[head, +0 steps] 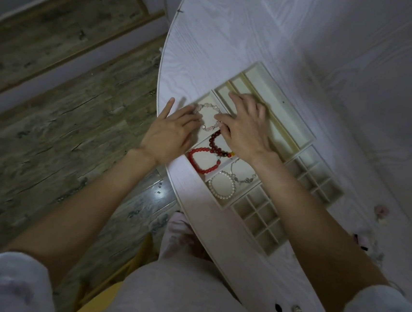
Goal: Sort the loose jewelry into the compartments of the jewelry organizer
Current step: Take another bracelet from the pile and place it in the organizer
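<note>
A: Head camera first. What is the biggest thing?

B: The white table [335, 55]. On it lies the jewelry organizer [288, 128], a pale flat tray with long slots, wide boxes and many tiny square boxes.

A: Where are the hands?

B: Both are over the far left end of the tray. The left hand [169, 132] lies flat with its fingers straight and spread, and its fingertips touch the left side of the pink bracelet [208, 105]. The right hand [245, 127] is also flat and loose, palm down, and its thumb side touches the right side of that same bracelet. Neither hand curls around it.

A: So where is the pink bracelet?

B: It lies in the wide box at the far left corner of the tray, between the two hands.

A: And the other pieces?

B: A bright red bracelet [199, 160] and a dark red bracelet [216, 144] share the next box, touching. Nearer still, a white pearl bracelet [222, 185] lies beside a thin silver chain [244, 178].

A: Anything smaller?

B: Some small pink bits [382, 210] lie loose on the table at the right, too blurry to tell.
</note>
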The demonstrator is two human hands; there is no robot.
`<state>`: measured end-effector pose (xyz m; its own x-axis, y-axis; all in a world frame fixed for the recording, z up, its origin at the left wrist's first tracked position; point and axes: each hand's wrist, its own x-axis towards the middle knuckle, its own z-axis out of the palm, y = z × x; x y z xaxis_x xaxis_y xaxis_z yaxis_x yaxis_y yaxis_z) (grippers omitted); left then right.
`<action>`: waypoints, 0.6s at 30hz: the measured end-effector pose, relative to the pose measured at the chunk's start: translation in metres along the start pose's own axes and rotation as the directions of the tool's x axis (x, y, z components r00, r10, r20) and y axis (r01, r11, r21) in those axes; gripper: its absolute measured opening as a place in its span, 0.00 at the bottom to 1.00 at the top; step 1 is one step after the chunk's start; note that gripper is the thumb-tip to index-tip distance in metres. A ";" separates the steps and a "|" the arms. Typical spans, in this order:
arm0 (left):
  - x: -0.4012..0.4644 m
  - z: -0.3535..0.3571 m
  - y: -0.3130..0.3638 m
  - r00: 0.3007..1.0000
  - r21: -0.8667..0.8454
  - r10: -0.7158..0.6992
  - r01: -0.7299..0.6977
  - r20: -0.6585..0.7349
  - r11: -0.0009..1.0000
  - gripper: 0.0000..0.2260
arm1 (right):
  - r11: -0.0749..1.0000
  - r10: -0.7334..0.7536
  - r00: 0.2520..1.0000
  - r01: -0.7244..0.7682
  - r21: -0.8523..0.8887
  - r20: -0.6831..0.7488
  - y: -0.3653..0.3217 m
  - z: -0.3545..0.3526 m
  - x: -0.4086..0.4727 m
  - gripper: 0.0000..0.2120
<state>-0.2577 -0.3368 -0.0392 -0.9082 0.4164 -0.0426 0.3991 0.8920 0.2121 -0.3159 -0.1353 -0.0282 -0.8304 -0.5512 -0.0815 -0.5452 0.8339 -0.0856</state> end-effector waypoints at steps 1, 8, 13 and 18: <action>-0.001 0.000 0.000 1.000 -0.001 0.001 -0.001 -0.002 1.000 0.22 | 1.000 0.006 1.000 -0.006 0.015 0.002 0.000 0.000 0.000 0.14; -0.012 -0.023 0.033 0.977 -0.127 -0.040 0.014 -0.210 0.992 0.16 | 0.918 0.140 0.981 -0.078 0.389 -0.135 -0.003 -0.027 -0.034 0.12; -0.023 -0.046 0.126 0.959 -0.478 -0.158 0.028 -0.234 0.878 0.14 | 0.863 0.312 0.903 -0.139 0.486 -0.295 0.002 -0.055 -0.147 0.11; -0.019 -0.021 0.241 1.000 -0.753 -0.013 -0.007 -0.022 0.658 0.12 | 0.765 0.578 0.792 -0.442 0.469 -0.197 0.032 -0.032 -0.296 0.12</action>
<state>-0.1466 -0.1339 0.0336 -0.9159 0.4006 -0.0244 0.1744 0.4520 0.8748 -0.0914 0.0559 0.0250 -0.9953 0.0512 0.0819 0.0039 0.8686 -0.4954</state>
